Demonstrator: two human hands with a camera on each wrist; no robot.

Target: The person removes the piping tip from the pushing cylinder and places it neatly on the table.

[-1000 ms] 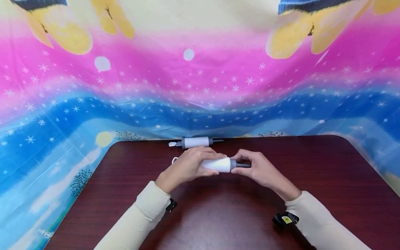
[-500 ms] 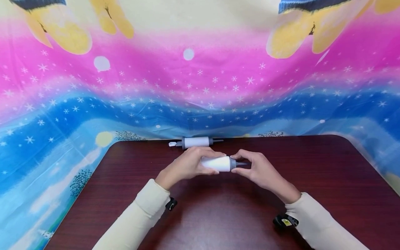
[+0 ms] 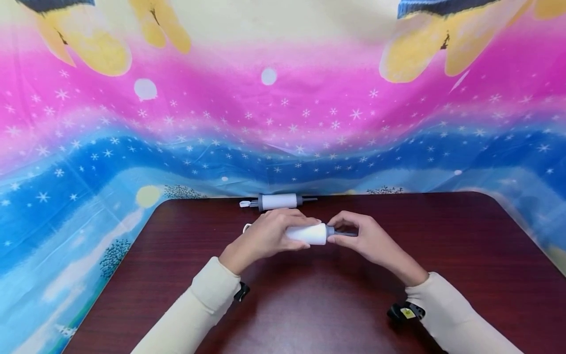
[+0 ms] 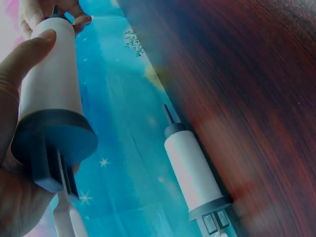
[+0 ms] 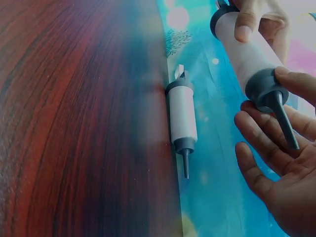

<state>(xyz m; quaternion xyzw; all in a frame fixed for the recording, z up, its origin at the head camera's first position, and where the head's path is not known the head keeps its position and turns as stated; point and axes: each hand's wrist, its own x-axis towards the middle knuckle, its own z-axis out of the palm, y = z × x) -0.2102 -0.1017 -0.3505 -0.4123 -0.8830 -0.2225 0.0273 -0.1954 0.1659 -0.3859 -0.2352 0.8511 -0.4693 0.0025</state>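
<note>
Held over the table near its far side is a white balloon pump (image 3: 311, 234), lying sideways between both hands. My left hand (image 3: 265, 233) grips its barrel, the thumb pressed along the white wall in the left wrist view. My right hand (image 3: 367, 241) pinches the grey nozzle cap (image 5: 261, 89) with its thumb and fingertips; the thin tapered nozzle (image 5: 286, 121) points past the palm, the other fingers spread below it. A white pull handle (image 4: 64, 217) sticks out at the flanged rear end, mostly covered by the left hand in the head view.
A second, similar balloon pump (image 3: 278, 201) lies at the table's far edge, just behind the held one, its nozzle to the right. The dark red-brown table (image 3: 309, 305) meets a colourful printed cloth (image 3: 283, 118) hanging behind it.
The held pump tipped slightly and came back: its white handle, hidden half a second ago, shows again beside the left hand. The right fingers have stayed at the nozzle cap.
</note>
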